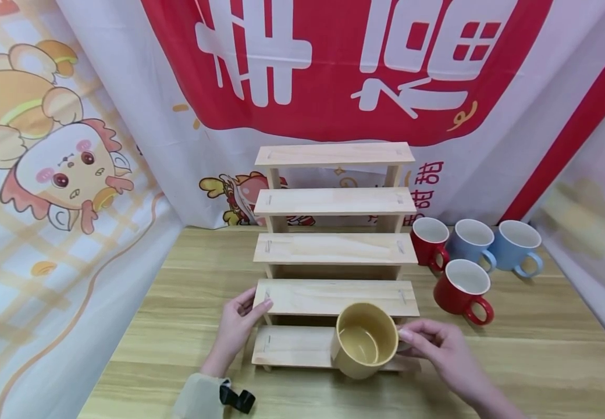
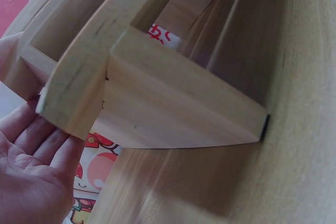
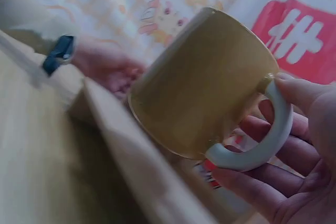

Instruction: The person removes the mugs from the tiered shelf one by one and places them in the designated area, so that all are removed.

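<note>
A wooden stepped shelf (image 1: 297, 347) stands in the middle of the table in the head view. My left hand (image 1: 235, 323) grips the left end of its second step from the bottom, thumb on top; the left wrist view shows fingers (image 2: 52, 148) against that end of the board. My right hand (image 1: 436, 346) holds a yellow mug (image 1: 353, 362) by its handle, which looks pale (image 3: 265, 142) in the right wrist view. The mug is upright, mouth up, at the right part of the lowest step. I cannot tell whether its base touches the board.
Right of the shelf stand a red mug (image 1: 446, 297) in front and another red mug (image 1: 424, 247), a light blue mug (image 1: 465, 247) and a second light blue mug (image 1: 506, 253) behind. Printed cloth (image 1: 219, 139) hangs behind and at both sides of the wooden table (image 1: 177, 331).
</note>
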The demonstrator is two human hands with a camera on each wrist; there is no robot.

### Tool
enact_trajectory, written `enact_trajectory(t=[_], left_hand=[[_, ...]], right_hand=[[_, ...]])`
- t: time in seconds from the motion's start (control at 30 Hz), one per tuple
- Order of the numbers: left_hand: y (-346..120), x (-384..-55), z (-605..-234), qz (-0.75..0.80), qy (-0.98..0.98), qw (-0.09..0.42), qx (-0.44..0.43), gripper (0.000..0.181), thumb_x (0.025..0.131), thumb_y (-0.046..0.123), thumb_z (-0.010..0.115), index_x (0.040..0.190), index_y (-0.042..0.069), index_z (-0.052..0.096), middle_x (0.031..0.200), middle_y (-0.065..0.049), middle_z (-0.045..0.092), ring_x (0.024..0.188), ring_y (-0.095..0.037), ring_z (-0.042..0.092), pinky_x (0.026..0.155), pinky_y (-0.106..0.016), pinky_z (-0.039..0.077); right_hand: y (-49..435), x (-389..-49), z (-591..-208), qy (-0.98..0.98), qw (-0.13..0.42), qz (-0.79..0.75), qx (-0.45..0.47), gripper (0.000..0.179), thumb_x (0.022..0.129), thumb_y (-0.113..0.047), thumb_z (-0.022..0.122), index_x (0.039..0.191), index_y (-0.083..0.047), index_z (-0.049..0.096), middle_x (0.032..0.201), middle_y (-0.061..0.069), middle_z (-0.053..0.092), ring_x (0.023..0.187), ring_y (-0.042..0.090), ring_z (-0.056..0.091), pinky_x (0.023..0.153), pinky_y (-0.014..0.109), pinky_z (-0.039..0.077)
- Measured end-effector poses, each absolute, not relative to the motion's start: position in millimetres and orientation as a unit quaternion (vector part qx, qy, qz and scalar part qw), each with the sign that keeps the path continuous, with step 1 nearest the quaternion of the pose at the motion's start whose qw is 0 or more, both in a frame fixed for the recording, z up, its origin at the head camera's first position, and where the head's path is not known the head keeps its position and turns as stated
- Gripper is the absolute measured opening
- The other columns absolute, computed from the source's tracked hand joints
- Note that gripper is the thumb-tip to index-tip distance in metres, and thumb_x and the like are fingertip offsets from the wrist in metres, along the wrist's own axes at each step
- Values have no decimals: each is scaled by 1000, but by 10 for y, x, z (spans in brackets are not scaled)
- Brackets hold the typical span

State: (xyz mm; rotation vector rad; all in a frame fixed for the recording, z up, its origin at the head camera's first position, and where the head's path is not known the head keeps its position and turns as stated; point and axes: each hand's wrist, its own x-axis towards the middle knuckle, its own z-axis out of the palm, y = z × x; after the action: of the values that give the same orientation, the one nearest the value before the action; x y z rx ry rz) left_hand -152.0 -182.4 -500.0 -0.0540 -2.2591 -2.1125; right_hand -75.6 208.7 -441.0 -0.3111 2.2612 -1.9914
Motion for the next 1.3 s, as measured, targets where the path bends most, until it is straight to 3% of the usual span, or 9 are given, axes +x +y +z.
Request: enact_trajectory(t=[0.4,0.63,0.8,1.07,1.3], left_hand=[[-1832,-1473,-4991,-692,-722,13,-9,51,92,12,77,137,-5,60,121,-21,67,104,-23,68,87,-30,58],[-1837,-1468,-4988,-691,-723,15,-9,52,93,13,77,137,-5,59,123,-22,67,105,-25,67,88,-30,57],[-1834,-1472,-4984,-688,-726,17,-10,52,93,14,78,138,-4,59,124,-22,67,106,-26,67,88,-30,57],[-1832,-1491,-4992,-687,-726,19,-15,52,93,15,78,137,-5,59,123,-22,67,106,-25,67,88,-30,57],[-1827,-1508,-4992,-686,-727,22,-16,53,92,16,78,137,-4,59,122,-21,67,105,-26,67,88,-31,57]], right_hand=[[2598,-716,-4064,733,-52,-673,-85,15,103,4,55,107,8,70,97,9,74,81,25,75,74,34,61],[2991,-736,-3982,677,-98,-728,-36,22,102,4,56,106,-3,76,97,4,76,80,19,75,73,28,60],[3256,-769,-3920,623,-137,-770,-6,19,101,3,58,109,1,75,99,6,76,80,20,75,72,30,60],[3623,-866,-3964,548,-224,-804,-56,22,103,10,48,105,12,70,100,15,76,86,22,75,70,32,60],[3917,-987,-4064,531,-278,-800,-36,16,103,7,50,96,8,65,101,13,76,83,19,75,65,28,59]])
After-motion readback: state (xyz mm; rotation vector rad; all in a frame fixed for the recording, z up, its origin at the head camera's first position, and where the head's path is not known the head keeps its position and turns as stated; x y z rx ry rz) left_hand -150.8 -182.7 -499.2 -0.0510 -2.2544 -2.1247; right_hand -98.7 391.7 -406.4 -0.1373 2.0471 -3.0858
